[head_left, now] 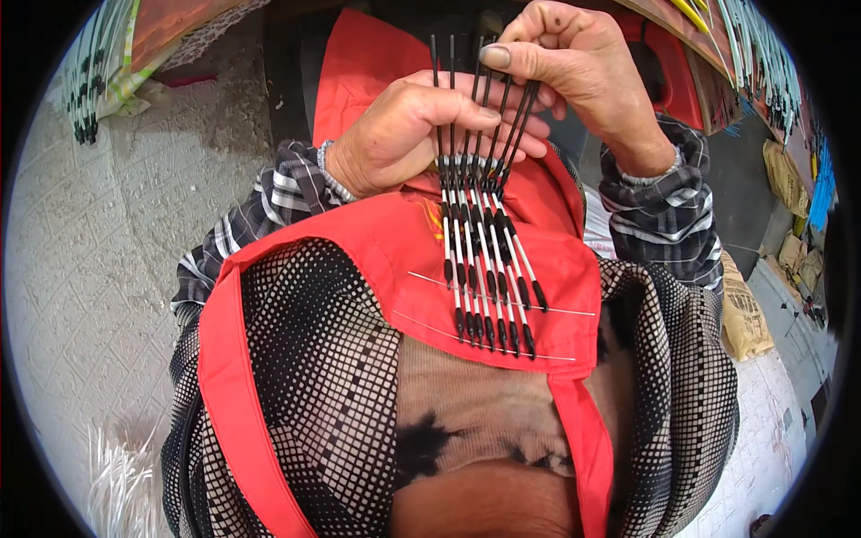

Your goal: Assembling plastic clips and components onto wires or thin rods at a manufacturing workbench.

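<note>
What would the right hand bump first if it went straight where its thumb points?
The right hand would probably meet the black ends of the banded sticks just left of it; depth is unclear.

We have room over the floor (pixel 117 260) at left, hanging strands (pixel 762 67) blocking far left and far right, rods (pixel 475 215) barring our middle, left hand (pixel 395 134) and right hand (pixel 587 67) at their far ends, thin wires (pixel 569 311) crossing their near part
</note>
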The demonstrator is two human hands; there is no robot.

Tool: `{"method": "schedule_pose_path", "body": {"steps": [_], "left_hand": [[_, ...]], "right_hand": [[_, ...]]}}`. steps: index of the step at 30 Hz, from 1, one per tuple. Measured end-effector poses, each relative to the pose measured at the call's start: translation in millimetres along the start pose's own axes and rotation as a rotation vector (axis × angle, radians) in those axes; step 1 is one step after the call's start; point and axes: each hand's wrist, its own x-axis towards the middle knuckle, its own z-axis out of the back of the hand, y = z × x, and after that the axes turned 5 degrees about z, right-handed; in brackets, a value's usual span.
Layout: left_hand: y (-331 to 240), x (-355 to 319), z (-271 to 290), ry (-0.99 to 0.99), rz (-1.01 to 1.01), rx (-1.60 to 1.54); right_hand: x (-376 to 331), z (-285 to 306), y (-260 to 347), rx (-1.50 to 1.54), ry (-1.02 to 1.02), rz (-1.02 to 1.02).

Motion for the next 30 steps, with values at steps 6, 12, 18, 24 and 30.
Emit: {"method": "schedule_pose_path", "body": {"steps": [6, 12, 18, 24, 30], "left_hand": [[-4.2, -4.3, -3.0, -0.021, 0.029, -0.044], [-6.0, -3.8, -17.1, -0.041, 0.072, 0.057], [2.2, -4.7, -10.9, -0.064, 0.077, 0.047], [7.2, -9.0, -5.1, -0.129, 0.076, -0.001], [6.0, -5.7, -2.8, -0.133, 0.082, -0.035]], "right_hand": [[15.3, -1.7, -4.2, -0.106, -0.029, -0.061], [22.0, -0.4, -25.2, -0.157, 0.147, 0.149], [25.8, 3.3, -30.5, -0.146, 0.227, 0.190], [40.5, 23.6, 19.3, -0.685, 0.119, 0.422], [126.4, 157.1, 82.9, -1.321, -0.446, 0.464]]}}
